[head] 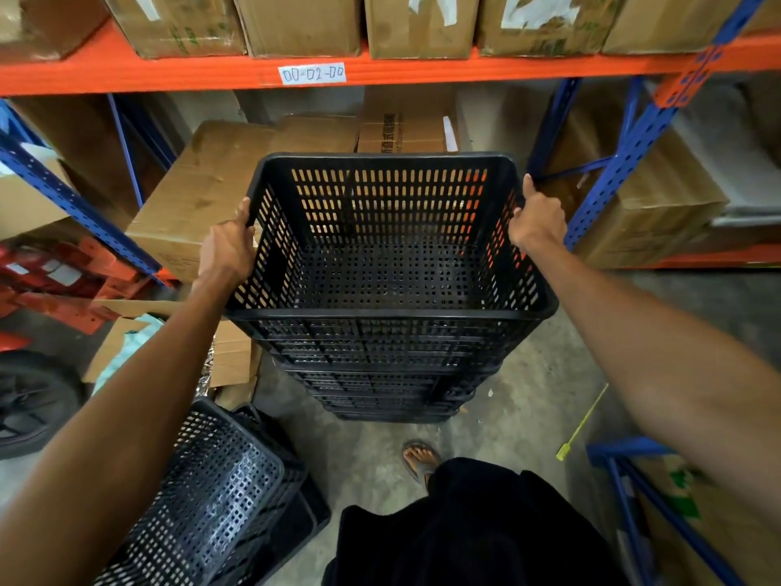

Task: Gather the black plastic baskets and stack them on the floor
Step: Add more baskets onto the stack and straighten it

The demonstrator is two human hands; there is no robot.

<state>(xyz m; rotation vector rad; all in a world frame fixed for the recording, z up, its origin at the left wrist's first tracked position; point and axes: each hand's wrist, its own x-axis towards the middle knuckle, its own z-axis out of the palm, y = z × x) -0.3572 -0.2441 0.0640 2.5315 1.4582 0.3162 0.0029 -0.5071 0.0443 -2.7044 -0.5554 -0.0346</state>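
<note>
A black slotted plastic basket [389,315] sits on top of a stack of several nested black baskets [393,387] standing on the concrete floor in front of the shelving. My left hand [226,249] grips the top basket's left rim, fingers curled over the edge. My right hand [536,222] grips its right rim, thumb pointing up along the edge. The top basket is empty inside. More black baskets [219,496] lie tipped on their side at the lower left, close to my left forearm.
Orange and blue shelving [422,69] with cardboard boxes [203,192] stands right behind the stack. A blue upright [625,171] is near my right hand. Flattened cardboard [228,357], a red cart and a wheel lie left. My sandalled foot [418,458] stands before the stack.
</note>
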